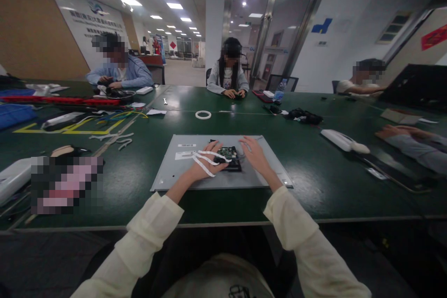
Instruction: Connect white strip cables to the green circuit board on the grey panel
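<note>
A grey metal panel [174, 172] lies flat before me on the green table, with a green circuit board [228, 152] in a black frame at its middle. My left hand [204, 167] rests at the board's left side, fingers stretched towards it. Several thin white strips [204, 164], which look like tape, run across the back and fingers of that hand. To the right of the board, my right hand [256, 156] lies open on the panel, fingers extended and apart. Cables beside the board are partly hidden by it. A white label [185, 154] is on the panel's left part.
Beyond the panel lies a white tape roll [203, 115]. Cables, white strips [120, 138] and a pixelated pink item [70, 186] are at left. A white device [344, 141] and a black bar [394, 172] lie at right, near another person's hands [398, 131]. Other people sit across the table.
</note>
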Demonstrator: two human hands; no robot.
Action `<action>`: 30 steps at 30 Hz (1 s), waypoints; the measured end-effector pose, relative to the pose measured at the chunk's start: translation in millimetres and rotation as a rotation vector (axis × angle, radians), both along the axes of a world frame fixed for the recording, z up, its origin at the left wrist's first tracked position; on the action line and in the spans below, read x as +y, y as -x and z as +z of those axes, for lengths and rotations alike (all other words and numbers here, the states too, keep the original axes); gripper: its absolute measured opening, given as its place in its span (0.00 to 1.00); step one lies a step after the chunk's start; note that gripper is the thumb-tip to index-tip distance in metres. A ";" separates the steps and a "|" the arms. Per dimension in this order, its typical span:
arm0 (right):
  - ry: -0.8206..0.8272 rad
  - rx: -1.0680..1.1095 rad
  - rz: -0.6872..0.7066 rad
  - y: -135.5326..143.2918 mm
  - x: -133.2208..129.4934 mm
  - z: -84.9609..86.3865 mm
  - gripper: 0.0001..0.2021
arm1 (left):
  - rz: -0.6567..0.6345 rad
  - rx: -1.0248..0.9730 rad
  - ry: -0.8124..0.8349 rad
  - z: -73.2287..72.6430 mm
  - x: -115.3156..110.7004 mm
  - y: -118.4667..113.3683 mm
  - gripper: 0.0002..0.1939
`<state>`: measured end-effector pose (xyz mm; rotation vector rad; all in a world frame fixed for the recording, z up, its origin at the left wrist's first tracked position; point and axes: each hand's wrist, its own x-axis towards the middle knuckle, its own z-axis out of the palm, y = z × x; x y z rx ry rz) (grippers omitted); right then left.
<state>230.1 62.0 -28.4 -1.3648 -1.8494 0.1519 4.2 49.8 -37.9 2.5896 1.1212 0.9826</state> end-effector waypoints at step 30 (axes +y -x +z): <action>0.528 0.560 0.255 65.9 20.1 39.6 0.13 | 0.394 -0.082 -0.110 17.4 53.5 10.8 0.24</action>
